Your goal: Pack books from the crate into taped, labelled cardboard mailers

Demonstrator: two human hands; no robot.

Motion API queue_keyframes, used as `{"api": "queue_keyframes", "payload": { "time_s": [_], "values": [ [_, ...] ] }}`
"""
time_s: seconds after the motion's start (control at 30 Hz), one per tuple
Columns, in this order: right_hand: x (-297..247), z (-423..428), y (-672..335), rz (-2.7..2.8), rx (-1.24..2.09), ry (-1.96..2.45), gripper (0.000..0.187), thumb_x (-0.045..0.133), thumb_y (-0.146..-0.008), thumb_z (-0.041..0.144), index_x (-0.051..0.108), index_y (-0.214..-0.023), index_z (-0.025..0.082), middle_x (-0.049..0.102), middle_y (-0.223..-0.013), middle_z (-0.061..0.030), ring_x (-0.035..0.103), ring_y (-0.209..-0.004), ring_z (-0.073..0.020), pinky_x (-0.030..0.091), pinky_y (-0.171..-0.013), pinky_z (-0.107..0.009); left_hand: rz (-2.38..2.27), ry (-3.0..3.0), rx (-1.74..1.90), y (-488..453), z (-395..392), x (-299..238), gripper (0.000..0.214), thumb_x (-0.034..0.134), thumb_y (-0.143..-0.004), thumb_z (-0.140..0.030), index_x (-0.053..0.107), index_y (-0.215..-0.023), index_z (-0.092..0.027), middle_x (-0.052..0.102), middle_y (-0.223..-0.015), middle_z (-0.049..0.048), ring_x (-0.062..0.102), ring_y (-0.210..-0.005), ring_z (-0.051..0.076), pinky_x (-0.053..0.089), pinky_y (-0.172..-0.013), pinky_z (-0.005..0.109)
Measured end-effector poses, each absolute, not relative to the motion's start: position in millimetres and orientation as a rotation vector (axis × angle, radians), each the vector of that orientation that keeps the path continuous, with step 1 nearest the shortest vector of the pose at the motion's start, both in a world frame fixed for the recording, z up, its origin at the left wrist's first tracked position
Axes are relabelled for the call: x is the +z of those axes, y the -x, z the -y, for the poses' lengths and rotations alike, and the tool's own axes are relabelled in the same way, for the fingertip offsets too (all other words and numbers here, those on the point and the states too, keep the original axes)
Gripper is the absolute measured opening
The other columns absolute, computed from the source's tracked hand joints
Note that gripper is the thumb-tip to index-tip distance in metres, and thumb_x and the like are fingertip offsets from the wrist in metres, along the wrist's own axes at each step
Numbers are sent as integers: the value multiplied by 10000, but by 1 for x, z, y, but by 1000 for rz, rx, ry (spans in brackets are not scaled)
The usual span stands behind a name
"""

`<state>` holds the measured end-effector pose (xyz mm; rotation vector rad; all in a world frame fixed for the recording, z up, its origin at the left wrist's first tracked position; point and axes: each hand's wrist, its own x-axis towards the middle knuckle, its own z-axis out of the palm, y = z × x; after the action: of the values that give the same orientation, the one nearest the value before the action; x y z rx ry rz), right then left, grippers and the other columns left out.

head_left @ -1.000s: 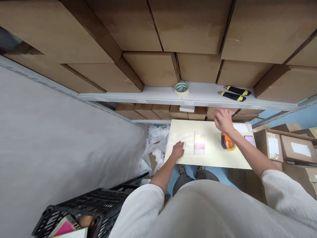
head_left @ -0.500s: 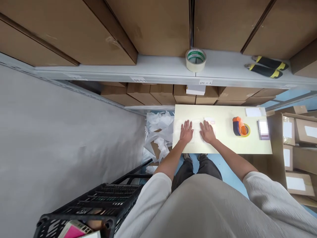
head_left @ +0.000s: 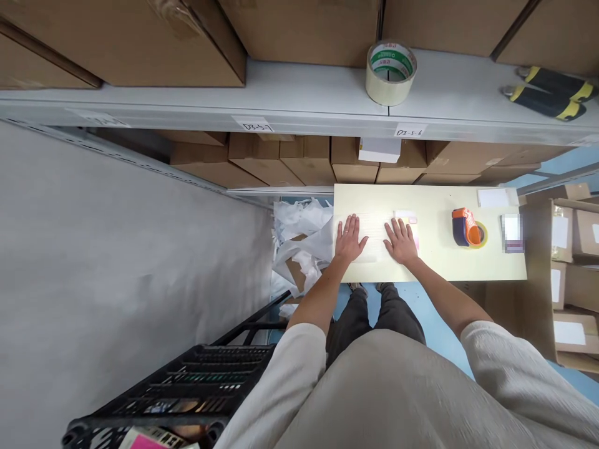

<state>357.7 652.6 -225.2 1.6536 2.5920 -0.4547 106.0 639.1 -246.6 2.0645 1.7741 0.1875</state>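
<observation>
My left hand (head_left: 349, 239) lies flat with fingers spread near the left end of the pale yellow tabletop (head_left: 437, 265). Under and beside it is a thin whitish sheet (head_left: 374, 232), faint against the surface; its exact material I cannot make out. To the right, my right hand (head_left: 401, 242) is also flat, palm down and fingers apart. It rests partly over a small white and pink item (head_left: 412, 222), mostly hidden beneath the fingers. Neither hand grips anything. Further right on the tabletop lies an orange and dark tape dispenser (head_left: 468, 229) with a yellowish roll.
A shelf (head_left: 309, 90) ahead carries cardboard boxes, a tape roll (head_left: 391, 73) and black-and-yellow handled tools (head_left: 552, 93). Crumpled white wrapping (head_left: 304, 224) lies left of the table. A black crate (head_left: 187, 386) stands lower left, and boxes (head_left: 568, 330) fill the right side.
My left hand has slid left across the sheet, so the hands are farther apart. The right hand has shifted slightly right. The camera view has tilted, with the shelf now higher in view.
</observation>
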Motion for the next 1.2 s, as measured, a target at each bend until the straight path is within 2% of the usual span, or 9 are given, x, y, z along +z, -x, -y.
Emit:
{"api": "queue_keyframes", "payload": {
  "time_s": [0.23,0.33,0.43,0.63,1.0,1.2],
  "values": [
    [-218,-656,-353,-2551,-483,-1667,732,362,-1095,409,238,-1779,178,196,-1839,-142,114,-1701,-417,101,-1339,-700,-1822,-1999,191,-113,-641,-242,843,347,-1103,-532,74,-1779,-108,134,-1850,161,22,-1733,312,-42,-1399,591],
    [-215,-671,-347,-2596,-505,-1590,713,316,-1108,399,250,-1772,147,200,-1837,-145,119,-1708,-378,96,-1361,-653,-1748,-2068,211,-122,-651,-239,807,351,-1104,-509,126,-1778,-127,119,-1855,147,3,-1732,324,-41,-1397,603],
    [-216,-685,-341,-2651,-551,-1465,704,282,-1122,427,282,-1760,127,193,-1839,-135,109,-1715,-343,85,-1380,-603,-1627,-2167,217,-131,-660,-239,764,311,-1116,-488,149,-1778,-142,112,-1861,115,1,-1733,290,-21,-1406,568],
    [-228,-683,-333,-2646,-556,-1502,723,299,-1120,436,237,-1770,125,140,-1844,-142,92,-1718,-341,48,-1382,-618,-1687,-2117,243,-139,-655,-246,767,261,-1125,-486,99,-1783,-125,145,-1854,117,38,-1733,275,-3,-1410,559],
    [-233,-679,-333,-2663,-534,-1552,768,315,-1113,425,140,-1780,86,165,-1833,-165,128,-1714,-338,59,-1388,-602,-1769,-2059,219,-133,-650,-243,774,256,-1130,-501,94,-1784,-121,151,-1849,126,65,-1732,276,-17,-1409,566],
    [-235,-676,-332,-2657,-573,-1603,777,298,-1111,408,90,-1784,79,161,-1829,-180,140,-1710,-354,52,-1384,-633,-1855,-1975,199,-120,-651,-249,753,272,-1126,-441,77,-1788,-137,93,-1855,129,19,-1732,294,-29,-1399,611]
  ]
}}
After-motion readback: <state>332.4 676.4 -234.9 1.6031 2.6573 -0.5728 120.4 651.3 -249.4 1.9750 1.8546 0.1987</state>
